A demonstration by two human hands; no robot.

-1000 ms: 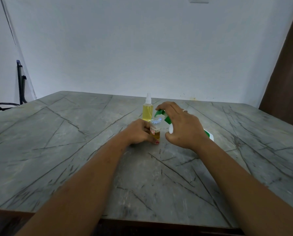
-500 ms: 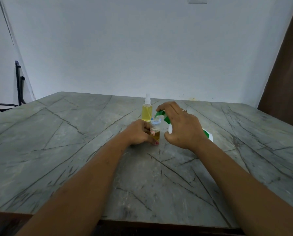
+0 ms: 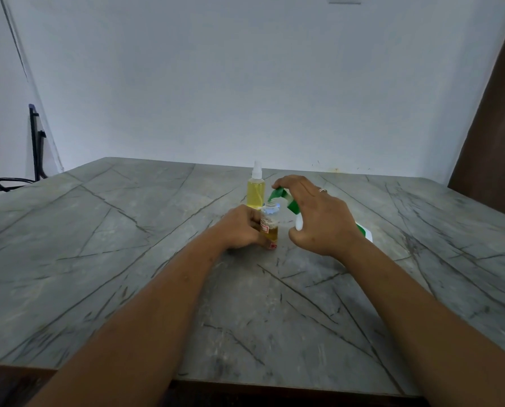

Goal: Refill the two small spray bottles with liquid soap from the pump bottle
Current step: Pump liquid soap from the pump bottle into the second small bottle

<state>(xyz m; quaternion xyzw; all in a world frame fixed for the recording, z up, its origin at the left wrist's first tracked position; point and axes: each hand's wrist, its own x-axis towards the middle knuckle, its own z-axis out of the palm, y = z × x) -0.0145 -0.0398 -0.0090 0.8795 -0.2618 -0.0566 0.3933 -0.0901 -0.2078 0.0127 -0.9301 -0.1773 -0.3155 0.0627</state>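
My left hand (image 3: 239,229) grips a small clear spray bottle (image 3: 269,227) that stands uncapped on the table, with amber liquid in its lower part. My right hand (image 3: 318,218) holds a white pump bottle (image 3: 367,234) tilted toward it, fingers curled over the green pump head (image 3: 278,194), whose spout is just above the small bottle's open neck. Most of the pump bottle is hidden by my hand. A second small spray bottle (image 3: 256,190), full of yellow liquid with its white sprayer on, stands upright just behind.
The grey marble-pattern table (image 3: 128,245) runs to a white wall. A black chair frame (image 3: 35,148) stands off the table's far left. A brown door or panel (image 3: 497,136) is at the right.
Both hands and the bottles stay in the same pose; only the camera view has shifted slightly.
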